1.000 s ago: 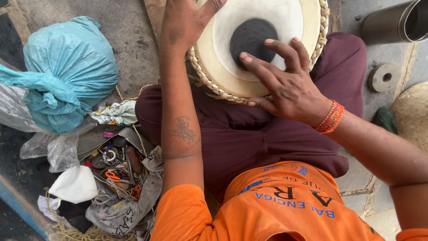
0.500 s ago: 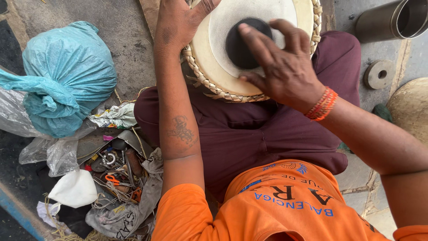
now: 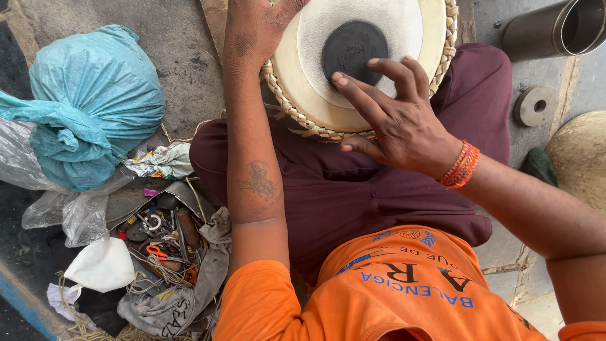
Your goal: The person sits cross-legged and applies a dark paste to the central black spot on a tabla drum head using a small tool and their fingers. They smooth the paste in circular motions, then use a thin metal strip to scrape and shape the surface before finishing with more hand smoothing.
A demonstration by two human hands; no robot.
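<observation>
The head camera looks straight down at a person sitting cross-legged on the floor (image 3: 189, 57), in an orange shirt (image 3: 391, 297) and dark maroon trousers (image 3: 353, 196). A drum (image 3: 303, 95) lies in the lap with its round skin facing up: a black disc (image 3: 353, 47) sits at the centre, a white ring surrounds it, and a cream band lies outside that. A plaited lacing (image 3: 297, 120) runs round the edge.

The right hand (image 3: 398, 120) lies over the lower right part of the skin. Its fingers (image 3: 353, 95) are spread wide and stretched out, grasping nothing; the tips rest on the white ring at the lower edge of the black disc. Orange thread bangles (image 3: 461, 165) circle that wrist. The left hand (image 3: 252, 28) is at the drum's upper left rim, with the thumb lying on the skin; the top of the picture cuts off its fingers, so whether they grip the rim cannot be told. A tattoo (image 3: 257, 183) marks the left forearm.

On the floor to the person's left sit a tied blue plastic bag (image 3: 88, 101), clear plastic bags (image 3: 63, 208), a white cloth (image 3: 101, 265) and an open tin of small tools (image 3: 161, 237), with orange-handled scissors (image 3: 158, 252) among them. To the right stand a metal cylinder (image 3: 555, 28) and a small round disc with a hole (image 3: 535, 105).
</observation>
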